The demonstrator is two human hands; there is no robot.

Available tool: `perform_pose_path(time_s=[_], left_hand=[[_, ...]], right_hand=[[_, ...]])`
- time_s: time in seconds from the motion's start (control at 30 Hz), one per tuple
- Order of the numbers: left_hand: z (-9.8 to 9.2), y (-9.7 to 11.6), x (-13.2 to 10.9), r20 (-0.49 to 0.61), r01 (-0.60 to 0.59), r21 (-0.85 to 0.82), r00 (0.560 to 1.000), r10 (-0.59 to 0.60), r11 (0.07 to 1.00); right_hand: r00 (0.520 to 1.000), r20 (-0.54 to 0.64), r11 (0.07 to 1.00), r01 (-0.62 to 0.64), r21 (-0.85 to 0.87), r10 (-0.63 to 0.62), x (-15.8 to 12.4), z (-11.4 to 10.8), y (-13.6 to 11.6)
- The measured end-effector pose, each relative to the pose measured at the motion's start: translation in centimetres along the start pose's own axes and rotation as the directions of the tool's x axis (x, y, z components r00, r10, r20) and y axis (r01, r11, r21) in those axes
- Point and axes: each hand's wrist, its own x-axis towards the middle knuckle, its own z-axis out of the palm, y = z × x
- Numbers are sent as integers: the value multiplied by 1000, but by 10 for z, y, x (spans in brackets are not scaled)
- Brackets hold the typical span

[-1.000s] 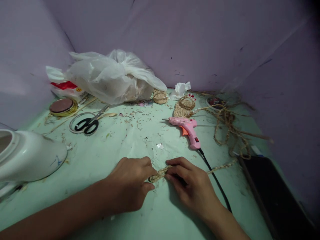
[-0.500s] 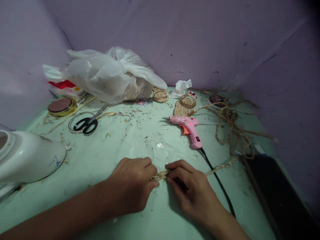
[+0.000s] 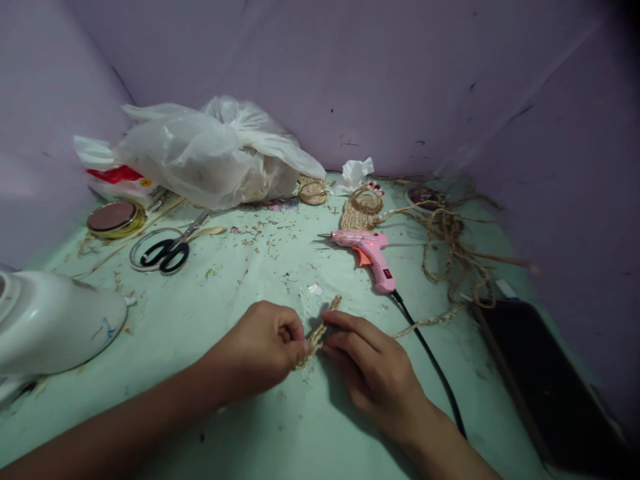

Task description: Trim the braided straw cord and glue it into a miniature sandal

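Between my two hands is a braided straw-coloured cord (image 3: 318, 332), doubled into a short slanted strip whose upper end points away from me. My left hand (image 3: 267, 345) is closed, pinching the lower part of the strip between thumb and forefinger. From the other side, my right hand (image 3: 373, 363) pinches the strip with thumb and fingers; its thumb is mostly hidden. The rest of the braid (image 3: 435, 321) runs out behind my right hand, over the black cable, toward a tangle of brown cord (image 3: 453, 243). Beyond the hands lies a pink glue gun (image 3: 365, 250), its nozzle pointing left.
Black-handled scissors (image 3: 173, 250) lie left beside a round lidded tub (image 3: 114, 219). A white jug (image 3: 60, 323) rests on its side at the left edge. A plastic bag (image 3: 210, 153) and woven pieces (image 3: 361, 210) sit along the back; a dark phone (image 3: 540, 373) lies right.
The cord between my hands has turned from nearly level to a steep slant, with its folded end now showing. My left fingers have shifted their grip. The view has moved slightly right.
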Motion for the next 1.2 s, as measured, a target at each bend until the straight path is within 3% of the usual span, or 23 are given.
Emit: perform_pose_path(time_s=[0.1,0.23,0.37,0.43,0.57,0.73,0.8,0.9,0.97,1.07,1.13,1.2], left_hand=[[-7,5,4,51,80,-153,996,-73,985],[-10,6,7,41,-31,-183,998,40,983],[-10,3,10,220,129,-360,974,-51,924],[-11,2,10,250,152,-470,968,-34,870],[-16,-3,13,181,54,-659,979,89,751],[-20,-12,18,23,-117,-765,978,209,633],[-19,-17,19,-2,-142,-780,974,225,610],[-18,-23,20,-32,-173,-804,968,249,568],[-17,-25,21,-50,-190,-816,964,260,546],[-18,-26,22,-65,-204,-818,962,265,539],[-19,-26,23,-63,-205,-819,961,271,536],[-19,-27,23,-63,-208,-826,958,281,524]], right_hand=[[999,-32,1000,4,15,-3,3,1,1],[998,41,998,52,27,-53,4,1,0],[988,100,993,111,31,-114,4,-1,-1],[988,85,992,126,1,-125,3,-3,-1],[995,-23,992,92,-90,-94,0,-7,0],[999,-32,995,31,-90,-34,-1,-17,-4],[991,-134,997,-30,-77,19,3,-27,-3],[907,-366,965,-253,-75,209,17,-50,12],[829,-401,871,-474,-131,391,30,-66,28],[750,-186,662,-652,-370,634,49,-79,47],[677,-47,602,-682,-415,735,58,-78,53],[631,21,592,-715,-372,775,63,-72,56]])
